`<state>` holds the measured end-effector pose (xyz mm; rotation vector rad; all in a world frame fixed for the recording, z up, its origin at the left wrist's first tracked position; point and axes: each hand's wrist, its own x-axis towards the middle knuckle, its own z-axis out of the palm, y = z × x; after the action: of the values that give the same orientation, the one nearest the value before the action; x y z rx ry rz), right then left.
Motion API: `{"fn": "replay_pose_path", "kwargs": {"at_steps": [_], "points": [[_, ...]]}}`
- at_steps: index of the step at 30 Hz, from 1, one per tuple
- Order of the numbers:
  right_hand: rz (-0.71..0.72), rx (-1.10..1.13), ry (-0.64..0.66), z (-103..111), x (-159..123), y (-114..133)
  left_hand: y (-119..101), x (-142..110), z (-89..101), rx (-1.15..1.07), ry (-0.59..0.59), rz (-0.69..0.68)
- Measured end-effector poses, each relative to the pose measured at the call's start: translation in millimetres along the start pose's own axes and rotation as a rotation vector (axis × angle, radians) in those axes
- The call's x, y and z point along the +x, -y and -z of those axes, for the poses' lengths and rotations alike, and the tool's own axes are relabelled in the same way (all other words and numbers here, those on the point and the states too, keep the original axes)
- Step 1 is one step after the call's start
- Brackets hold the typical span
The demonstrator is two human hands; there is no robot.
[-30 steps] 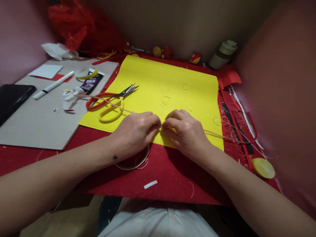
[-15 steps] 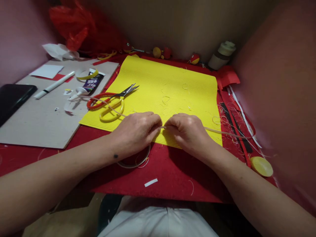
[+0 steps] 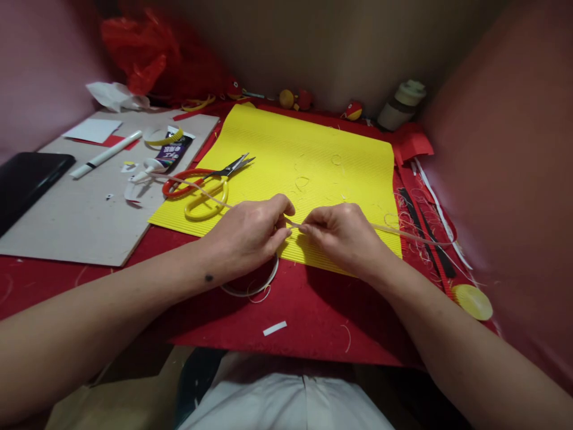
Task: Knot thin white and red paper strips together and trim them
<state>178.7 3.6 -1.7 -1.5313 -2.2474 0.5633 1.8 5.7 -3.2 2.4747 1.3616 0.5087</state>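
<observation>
A long thin pale strip [image 3: 403,234] runs across the near edge of a yellow corrugated sheet [image 3: 308,149]. My left hand [image 3: 248,234] and my right hand [image 3: 344,236] both pinch this strip, fingertips almost touching over the sheet's front edge. The strip trails left over the scissors [image 3: 203,185] with red and yellow handles, and right toward the red scraps. A white ring of strip [image 3: 250,289] lies on the red felt [image 3: 308,316] under my left wrist.
A grey board [image 3: 80,215] at left carries a glue tube [image 3: 168,156], a white pen [image 3: 105,155], paper bits and a black phone [image 3: 27,182]. A white bottle [image 3: 398,106] and small balls stand at the back. A yellow disc [image 3: 472,300] and strip scraps lie right.
Both hands have lifted slightly and moved up over the sheet's front edge, still pinching the strip. The view has shifted a little to the left.
</observation>
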Motion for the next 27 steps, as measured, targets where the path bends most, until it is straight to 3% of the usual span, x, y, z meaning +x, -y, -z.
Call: {"fn": "replay_pose_path", "kwargs": {"at_steps": [8, 12, 15, 17, 20, 23, 27], "points": [[-0.005, 0.033, -0.020, -3.3, 3.1, -1.1, 0.3, 0.6, -0.6, -0.027, 0.016, -0.007], [-0.071, 0.100, -0.047, -2.9, 3.4, -0.9, -0.5, -8.3, 15.0, 0.087, -0.194, -0.040], [-0.147, 0.128, -0.063, -0.3, 2.4, -1.4, 9.1, -22.2, 39.6, 0.144, -0.319, 0.065], [-0.171, 0.155, -0.082, 1.0, 1.4, -2.1, 23.6, -32.5, 54.9, 0.208, -0.281, 0.200], [-0.178, 0.182, -0.100, 1.2, 0.1, -3.2, 52.7, -43.5, 65.7, 0.441, -0.100, 0.355], [-0.163, 0.185, -0.121, 0.2, -0.4, -4.3, 76.3, -42.9, 60.3, 0.546, 0.058, 0.354], [-0.149, 0.170, -0.158, -1.7, 0.5, -5.9, 85.5, -26.5, 47.6, 0.660, 0.110, 0.372]]}}
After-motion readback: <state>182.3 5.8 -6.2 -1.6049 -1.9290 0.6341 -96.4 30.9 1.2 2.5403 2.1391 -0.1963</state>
